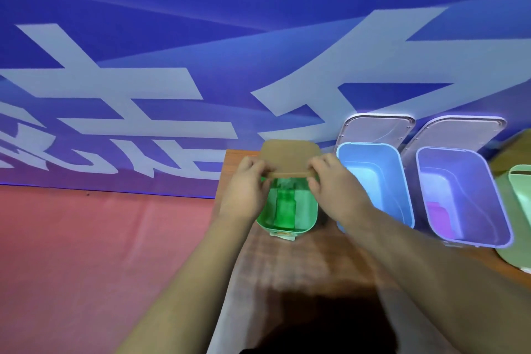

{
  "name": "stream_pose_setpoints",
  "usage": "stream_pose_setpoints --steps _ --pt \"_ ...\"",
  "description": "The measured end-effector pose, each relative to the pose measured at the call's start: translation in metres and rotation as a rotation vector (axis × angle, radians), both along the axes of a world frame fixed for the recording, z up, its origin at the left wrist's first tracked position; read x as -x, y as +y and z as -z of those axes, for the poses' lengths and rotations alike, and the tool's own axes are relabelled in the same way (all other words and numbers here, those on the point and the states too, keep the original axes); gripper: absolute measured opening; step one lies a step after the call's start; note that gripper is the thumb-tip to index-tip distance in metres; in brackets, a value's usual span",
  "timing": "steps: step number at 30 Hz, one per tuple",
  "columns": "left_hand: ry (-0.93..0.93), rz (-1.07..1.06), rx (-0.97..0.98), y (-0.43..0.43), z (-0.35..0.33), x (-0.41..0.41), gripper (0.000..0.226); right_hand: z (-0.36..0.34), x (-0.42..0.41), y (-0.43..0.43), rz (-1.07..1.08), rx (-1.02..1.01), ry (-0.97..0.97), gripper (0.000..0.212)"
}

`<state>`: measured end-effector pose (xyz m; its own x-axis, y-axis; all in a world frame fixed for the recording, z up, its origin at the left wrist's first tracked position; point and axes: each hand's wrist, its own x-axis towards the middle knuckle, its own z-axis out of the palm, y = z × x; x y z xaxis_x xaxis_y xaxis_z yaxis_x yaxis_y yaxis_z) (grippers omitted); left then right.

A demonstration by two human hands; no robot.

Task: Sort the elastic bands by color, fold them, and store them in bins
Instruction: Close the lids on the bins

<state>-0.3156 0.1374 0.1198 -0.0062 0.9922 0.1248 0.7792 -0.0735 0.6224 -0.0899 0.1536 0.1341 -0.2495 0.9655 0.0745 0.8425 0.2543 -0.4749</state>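
Note:
A green bin (pixel 307 211) stands on the wooden table with a folded green elastic band (pixel 284 210) inside it. Both hands hover over the bin's far rim. My left hand (pixel 245 190) and my right hand (pixel 333 184) each pinch one end of a thin tan strip (pixel 288 174), which looks like the front edge of the bin's brown lid (pixel 287 154) leaning behind the bin. To the right are a blue bin (pixel 402 181) and a purple bin (pixel 500 210); a purple band (pixel 438 217) lies in the purple one.
Two pale lids (pixel 376 129) (pixel 459 132) lean on the blue banner wall behind the blue and purple bins. A pale green bin (pixel 520 195) and its lid sit at the right edge. The table's left edge (pixel 221 210) drops to a red floor.

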Motion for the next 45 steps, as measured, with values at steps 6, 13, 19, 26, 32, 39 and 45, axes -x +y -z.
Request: stream_pose_setpoints --steps 6,13,19,26,32,39,45 --pt "0.106 0.082 0.109 -0.043 0.02 -0.005 0.036 0.023 -0.002 -0.046 -0.022 0.157 -0.175 0.032" --pt "0.187 0.138 0.137 -0.07 0.029 -0.002 0.046 0.041 -0.001 -0.075 -0.074 0.177 -0.202 0.043" --pt "0.178 0.105 0.138 -0.083 0.041 0.003 0.034 0.045 0.001 -0.087 -0.118 0.157 -0.198 0.036" --pt "0.147 0.086 0.156 -0.084 0.044 0.005 0.031 0.048 0.002 -0.088 -0.132 0.167 -0.185 0.035" --pt "0.083 0.078 0.202 -0.078 0.046 0.005 0.055 0.048 0.005 -0.082 -0.116 0.218 -0.153 0.034" --pt "0.091 0.036 0.207 -0.083 0.045 0.005 0.059 0.046 0.005 -0.078 -0.158 0.192 -0.214 0.042" --pt "0.115 0.012 0.27 -0.087 0.046 0.003 0.057 0.045 0.007 -0.078 -0.17 0.161 -0.289 0.042"
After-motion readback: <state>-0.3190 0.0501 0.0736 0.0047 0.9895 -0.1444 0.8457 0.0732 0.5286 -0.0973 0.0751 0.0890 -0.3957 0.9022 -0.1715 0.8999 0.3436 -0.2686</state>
